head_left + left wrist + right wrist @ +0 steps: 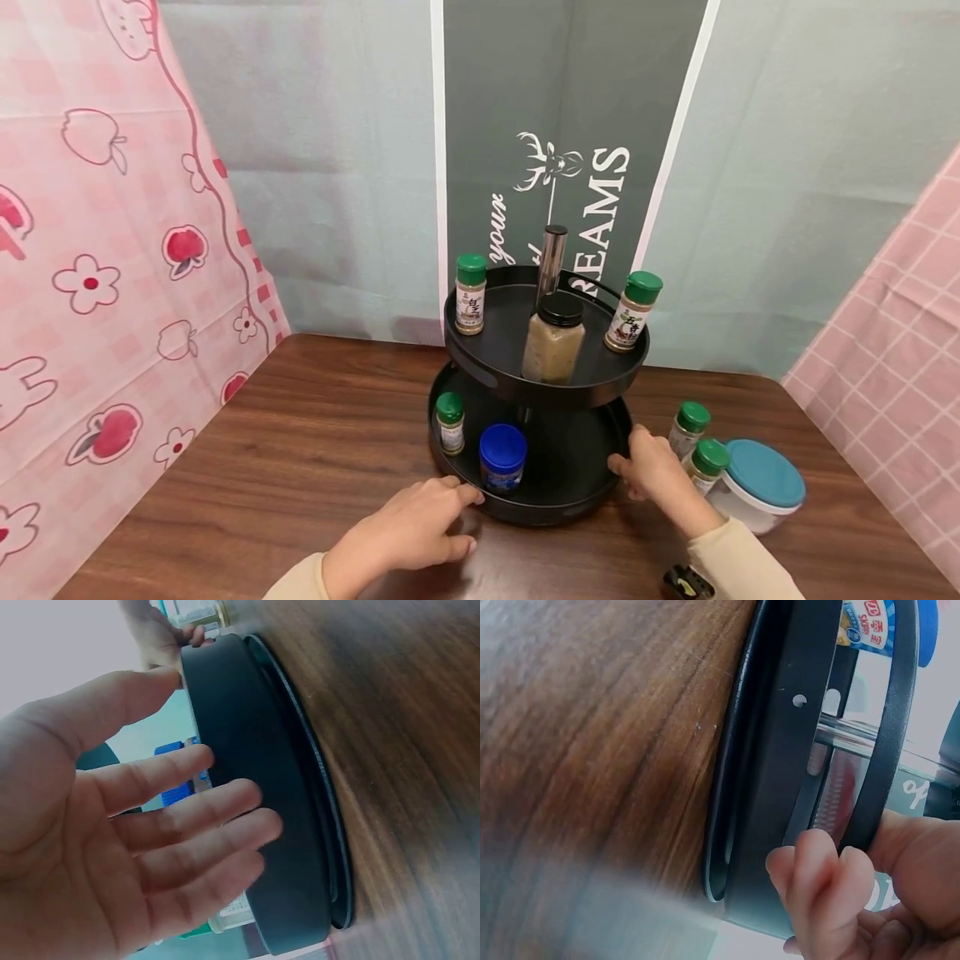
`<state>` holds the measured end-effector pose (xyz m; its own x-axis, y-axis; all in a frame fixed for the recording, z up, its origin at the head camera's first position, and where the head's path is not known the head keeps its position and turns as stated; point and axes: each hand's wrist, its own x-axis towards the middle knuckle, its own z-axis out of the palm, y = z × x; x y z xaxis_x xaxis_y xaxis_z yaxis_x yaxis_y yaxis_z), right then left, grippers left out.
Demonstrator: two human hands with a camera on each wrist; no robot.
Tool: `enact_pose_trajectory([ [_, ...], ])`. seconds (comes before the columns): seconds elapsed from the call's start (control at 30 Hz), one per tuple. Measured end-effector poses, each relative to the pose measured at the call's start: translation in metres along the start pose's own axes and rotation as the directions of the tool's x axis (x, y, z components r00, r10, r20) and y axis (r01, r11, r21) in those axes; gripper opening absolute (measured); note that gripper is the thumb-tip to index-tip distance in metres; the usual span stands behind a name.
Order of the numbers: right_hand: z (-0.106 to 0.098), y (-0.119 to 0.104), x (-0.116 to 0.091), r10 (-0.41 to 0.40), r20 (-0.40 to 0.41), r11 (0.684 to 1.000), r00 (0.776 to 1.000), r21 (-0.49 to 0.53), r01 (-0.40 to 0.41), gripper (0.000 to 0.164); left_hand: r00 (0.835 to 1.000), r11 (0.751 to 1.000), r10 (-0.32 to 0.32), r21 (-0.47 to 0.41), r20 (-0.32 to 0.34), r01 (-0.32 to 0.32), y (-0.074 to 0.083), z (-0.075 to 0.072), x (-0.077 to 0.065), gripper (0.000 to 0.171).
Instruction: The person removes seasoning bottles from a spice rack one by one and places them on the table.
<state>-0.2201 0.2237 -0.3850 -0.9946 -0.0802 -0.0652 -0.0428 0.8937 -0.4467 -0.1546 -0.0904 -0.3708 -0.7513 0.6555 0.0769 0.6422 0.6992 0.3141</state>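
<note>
A black two-tier round rack (pixel 573 462) stands on the table. My right hand (pixel 660 471) grips the right rim of its lower tray; the right wrist view shows the fingers curled at a cut-out in the rim (pixel 889 735). At the front left, my left hand (pixel 408 525) lies with fingers extended against or very near the tray's outer wall (pixel 255 727); contact is hard to tell. The lower tray holds a blue-lidded jar (pixel 503 458) and a green-capped spice bottle (pixel 451 435). Above stand a black-lidded jar (pixel 553 346) and green-capped bottles (pixel 470 308) at left and right.
Right of the rack, beside my right forearm, are two green-capped spice bottles (pixel 707 467) and a white tub with a teal lid (pixel 765 479). A small black object (pixel 686 582) lies by the right sleeve. Hanging cloths (pixel 360 208) enclose the wooden table (pixel 300 450).
</note>
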Motion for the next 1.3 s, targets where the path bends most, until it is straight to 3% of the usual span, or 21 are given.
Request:
enact_pose_trajectory([
  [0.1,0.001,0.0,-0.001,0.014,0.0,1.0,1.0,0.002,-0.014,0.035,0.996,0.999,0.031,-0.018,-0.088,-0.033,0.001,-0.002,0.003,0.034],
  [0.23,0.001,-0.001,-0.001,0.033,0.012,0.999,0.999,0.018,-0.033,0.052,0.975,0.998,0.06,-0.018,-0.214,-0.065,0.003,-0.002,0.008,0.031],
  [0.33,0.001,-0.001,0.0,0.043,0.025,0.998,0.999,0.039,-0.044,0.064,0.96,0.998,0.061,-0.007,-0.273,-0.066,0.004,-0.002,0.01,0.03],
  [0.5,0.001,0.001,0.002,0.067,0.037,0.993,0.997,0.098,-0.07,0.07,0.944,0.999,0.048,0.024,-0.326,-0.042,0.006,-0.001,0.015,0.031],
  [0.77,0.001,0.002,0.003,0.111,0.069,0.973,0.991,0.195,-0.122,0.079,0.945,0.998,0.049,0.042,-0.324,-0.037,0.008,-0.006,0.027,0.035],
  [1.03,0.003,0.0,0.004,0.131,0.064,0.972,0.989,0.186,-0.141,0.077,0.967,0.998,0.054,0.056,-0.249,-0.042,0.006,-0.004,0.042,0.044],
  [1.3,0.003,0.0,0.004,0.105,0.048,0.982,0.993,0.156,-0.111,0.073,0.969,0.994,0.044,0.103,-0.242,-0.019,0.004,-0.001,0.054,0.044],
])
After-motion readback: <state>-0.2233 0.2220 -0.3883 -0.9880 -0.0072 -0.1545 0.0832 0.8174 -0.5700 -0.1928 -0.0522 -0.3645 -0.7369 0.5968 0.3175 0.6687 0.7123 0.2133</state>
